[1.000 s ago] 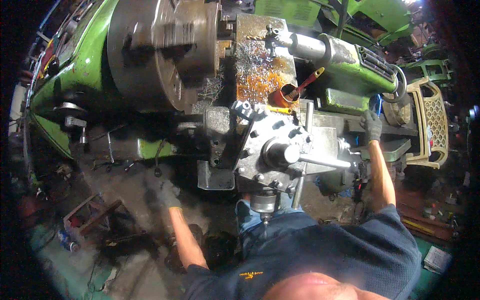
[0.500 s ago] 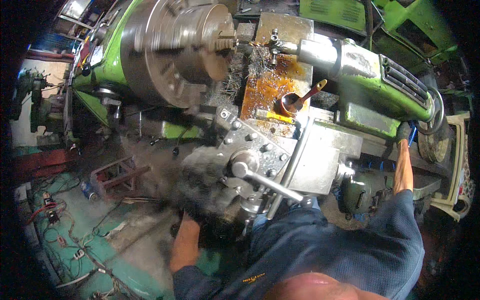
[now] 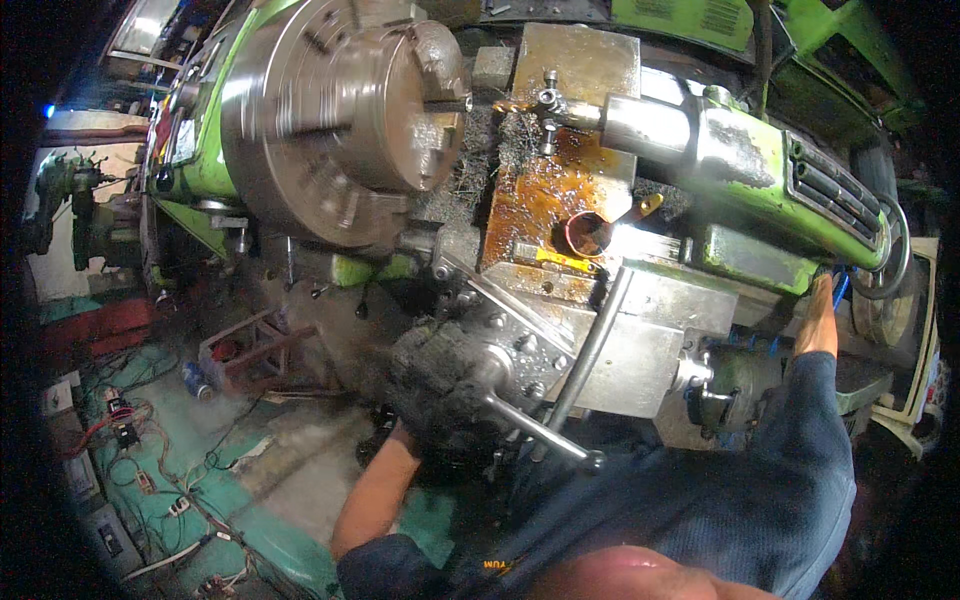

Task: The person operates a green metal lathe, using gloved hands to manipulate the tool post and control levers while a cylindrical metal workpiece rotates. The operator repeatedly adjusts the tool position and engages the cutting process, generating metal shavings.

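My left hand lies against the near left side of the lathe's tool post, by the hub of its clamping lever. A dark, fuzzy covering, a glove or a rag, hides its fingers. My right arm reaches forward to the tailstock; my right hand is beneath its near side, close to the handwheel, with the fingers mostly hidden. A large chuck shows motion blur. A drill bit in the tailstock points at it.
A cup with a brush stands on the oily carriage, beside a yellow-handled tool. Metal shavings lie below the chuck. A long bar crosses the tool post's right side. Cables run over the floor at left.
My left hand has moved right and nearer, onto the tool post's hub. The lever points more toward me. Less blur on the chuck shows its slots. The whole view has shifted slightly.
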The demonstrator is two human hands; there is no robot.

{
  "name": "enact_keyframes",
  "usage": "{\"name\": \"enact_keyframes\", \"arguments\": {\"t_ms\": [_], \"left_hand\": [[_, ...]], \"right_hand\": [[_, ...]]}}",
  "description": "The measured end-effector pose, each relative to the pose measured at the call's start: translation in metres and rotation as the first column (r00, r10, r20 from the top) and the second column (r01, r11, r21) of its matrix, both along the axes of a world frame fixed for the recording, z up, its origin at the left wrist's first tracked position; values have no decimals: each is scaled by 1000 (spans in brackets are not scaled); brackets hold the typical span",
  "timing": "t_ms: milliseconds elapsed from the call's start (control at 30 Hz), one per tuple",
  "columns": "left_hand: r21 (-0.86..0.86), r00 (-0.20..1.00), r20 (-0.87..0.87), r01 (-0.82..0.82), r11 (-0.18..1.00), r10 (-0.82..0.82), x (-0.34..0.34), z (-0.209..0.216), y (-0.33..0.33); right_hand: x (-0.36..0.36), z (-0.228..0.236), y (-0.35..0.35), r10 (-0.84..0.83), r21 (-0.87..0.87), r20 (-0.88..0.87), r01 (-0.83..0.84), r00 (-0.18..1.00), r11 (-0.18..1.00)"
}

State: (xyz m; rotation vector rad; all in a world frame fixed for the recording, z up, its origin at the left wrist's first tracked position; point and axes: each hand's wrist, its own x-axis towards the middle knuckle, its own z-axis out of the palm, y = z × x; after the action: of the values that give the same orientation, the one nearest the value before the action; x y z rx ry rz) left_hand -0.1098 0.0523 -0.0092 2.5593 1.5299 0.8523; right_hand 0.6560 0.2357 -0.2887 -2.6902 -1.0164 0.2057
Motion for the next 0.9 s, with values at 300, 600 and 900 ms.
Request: {"name": "enact_keyframes", "arguments": {"t_ms": [300, 600, 900], "left_hand": [[-4, 997, 51, 65, 998, -65, -3, 0, -3], [35, 995, 73, 63, 997, -65, -1, 19, -17], [123, 988, 145, 45, 991, -63, 6, 31, -18]], "right_hand": [[-16, 10, -21, -44, -14, 24, 44, 999, 999], [-31, 27, -12, -41, 2, 40, 41, 998, 999], [-41, 34, -38, -104, 95, 23, 101, 994, 990]]}}
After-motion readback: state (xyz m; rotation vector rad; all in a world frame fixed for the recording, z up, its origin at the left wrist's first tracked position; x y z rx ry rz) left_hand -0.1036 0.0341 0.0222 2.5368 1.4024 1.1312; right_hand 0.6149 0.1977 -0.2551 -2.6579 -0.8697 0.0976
